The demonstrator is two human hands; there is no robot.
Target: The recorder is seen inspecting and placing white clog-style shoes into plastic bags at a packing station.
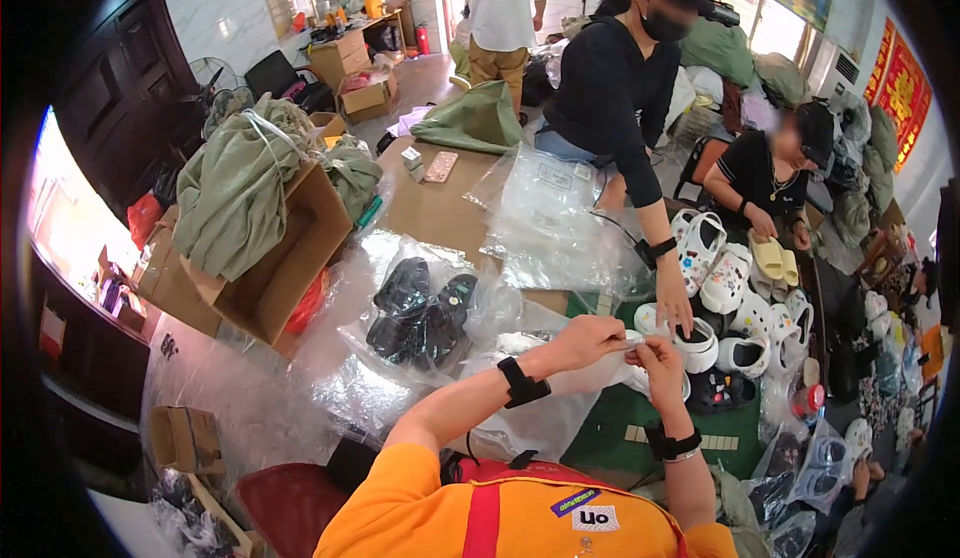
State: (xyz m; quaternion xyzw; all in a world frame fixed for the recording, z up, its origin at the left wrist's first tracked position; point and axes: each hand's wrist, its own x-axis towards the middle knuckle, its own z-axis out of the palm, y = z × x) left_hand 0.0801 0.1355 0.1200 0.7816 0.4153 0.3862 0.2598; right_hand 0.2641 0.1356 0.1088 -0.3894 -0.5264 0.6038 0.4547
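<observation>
My left hand (592, 344) and my right hand (660, 370) meet over the near side of the table, both with fingers pinched together. Between the fingertips is something small and pale that I cannot make out. Under my left forearm lies a translucent plastic bag (545, 413). Just beyond my right hand stand white clogs (697, 350), and a co-worker's hand (674, 303) reaches down to them. A dark clog with charms (722, 390) sits to the right of my right hand. Black clogs in clear plastic (420, 308) lie left of my hands.
More decorated white clogs (725, 278) crowd the table's right side. A stack of clear bags (555, 208) lies at the far side. An open cardboard box (275, 258) stands left. Another co-worker holds yellow slippers (772, 260). Small pale labels (718, 443) rest on the green surface (600, 438).
</observation>
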